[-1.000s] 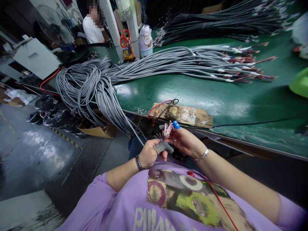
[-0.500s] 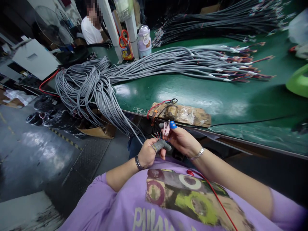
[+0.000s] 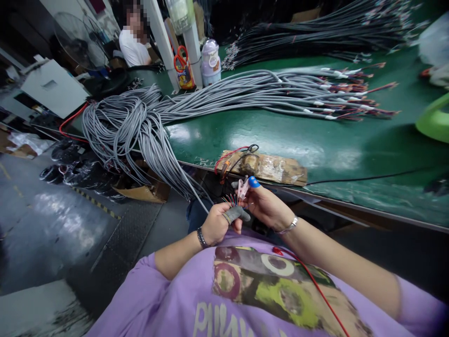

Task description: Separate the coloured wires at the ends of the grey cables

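Note:
My left hand [image 3: 218,223], with a grey cover on its thumb, is closed around the end of a grey cable [image 3: 202,204]. Several thin coloured wires [image 3: 230,200] fan out above that thumb. Close by on the right, my right hand [image 3: 264,202] pinches a small pale pink clip [image 3: 242,188]; its thumb wears a blue finger cover [image 3: 253,182]. The clip sits just above the wire tips, and whether it touches one I cannot tell. The right fingertips are partly hidden.
A worn wooden block [image 3: 280,169] lies at the front edge of the green table [image 3: 210,135]. Behind it stretches a bundle of grey cables [image 3: 238,96], looped over the edge at left. Black cables [image 3: 301,37], a lilac bottle [image 3: 211,61] and a person [image 3: 133,46] are farther back.
The pink clip and my right hand have shifted very slightly. My left hand keeps its grip on the cable, almost unmoved.

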### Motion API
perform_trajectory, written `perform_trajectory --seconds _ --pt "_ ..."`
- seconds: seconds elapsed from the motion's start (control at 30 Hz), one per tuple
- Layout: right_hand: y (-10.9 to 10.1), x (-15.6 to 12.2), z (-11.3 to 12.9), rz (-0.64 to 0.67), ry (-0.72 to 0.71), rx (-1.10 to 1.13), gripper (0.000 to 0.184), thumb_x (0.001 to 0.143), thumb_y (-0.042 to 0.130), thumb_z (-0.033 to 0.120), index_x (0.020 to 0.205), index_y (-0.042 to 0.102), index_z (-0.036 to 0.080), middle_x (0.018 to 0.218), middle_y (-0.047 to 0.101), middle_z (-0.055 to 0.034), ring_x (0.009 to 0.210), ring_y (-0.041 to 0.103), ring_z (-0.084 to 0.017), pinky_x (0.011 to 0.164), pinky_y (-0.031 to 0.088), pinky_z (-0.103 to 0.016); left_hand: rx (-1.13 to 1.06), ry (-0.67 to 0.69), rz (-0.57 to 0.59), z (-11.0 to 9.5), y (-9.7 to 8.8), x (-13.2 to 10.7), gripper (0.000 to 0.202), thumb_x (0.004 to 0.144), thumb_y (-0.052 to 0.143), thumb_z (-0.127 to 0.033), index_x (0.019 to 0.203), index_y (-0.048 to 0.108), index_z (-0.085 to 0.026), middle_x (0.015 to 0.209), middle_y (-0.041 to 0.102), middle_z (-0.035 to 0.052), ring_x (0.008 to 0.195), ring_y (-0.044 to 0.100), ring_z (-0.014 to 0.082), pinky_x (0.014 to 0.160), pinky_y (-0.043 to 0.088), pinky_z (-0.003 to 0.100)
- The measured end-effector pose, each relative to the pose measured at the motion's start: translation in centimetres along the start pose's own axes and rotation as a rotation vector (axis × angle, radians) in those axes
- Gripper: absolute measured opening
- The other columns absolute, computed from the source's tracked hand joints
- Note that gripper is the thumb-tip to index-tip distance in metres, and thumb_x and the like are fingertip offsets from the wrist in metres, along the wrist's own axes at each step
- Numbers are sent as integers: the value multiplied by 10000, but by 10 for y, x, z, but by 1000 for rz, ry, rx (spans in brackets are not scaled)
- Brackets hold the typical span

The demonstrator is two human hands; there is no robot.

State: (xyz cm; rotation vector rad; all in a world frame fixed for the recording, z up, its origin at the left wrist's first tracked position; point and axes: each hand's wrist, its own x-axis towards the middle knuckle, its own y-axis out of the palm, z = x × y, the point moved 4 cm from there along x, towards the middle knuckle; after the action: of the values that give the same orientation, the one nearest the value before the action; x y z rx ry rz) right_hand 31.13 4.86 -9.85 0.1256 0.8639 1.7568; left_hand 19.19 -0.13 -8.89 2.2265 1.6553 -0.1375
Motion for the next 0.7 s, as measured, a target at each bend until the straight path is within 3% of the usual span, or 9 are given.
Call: perform_trajectory --seconds 0.3,0.5,0.7 --pt "1 -5 2 38 71 85 386 795 644 590 815 673 205 754 645 -28 635 549 -138 596 465 -261 35 72 50 -9 2 -5 513 780 645 -595 729 711 -89 500 563 20 444 509 91 498 396 223" --pt "1 -5 7 18 24 2 281 764 712 481 807 704 203 764 659 -38 662 560 -149 606 472 -260 86 129 38 -12 0 -8 510 804 622 -596 733 711 -98 514 582 29 478 529 100 538 422 232" --pt "-2 -1 5 -22 -105 -93 444 733 679 643 759 708 201 764 680 -48 667 563 -154 616 479 -264 71 133 -29 -3 -2 -3 512 806 615 -601 775 703 -98 510 577 18 470 523 98 527 423 228"
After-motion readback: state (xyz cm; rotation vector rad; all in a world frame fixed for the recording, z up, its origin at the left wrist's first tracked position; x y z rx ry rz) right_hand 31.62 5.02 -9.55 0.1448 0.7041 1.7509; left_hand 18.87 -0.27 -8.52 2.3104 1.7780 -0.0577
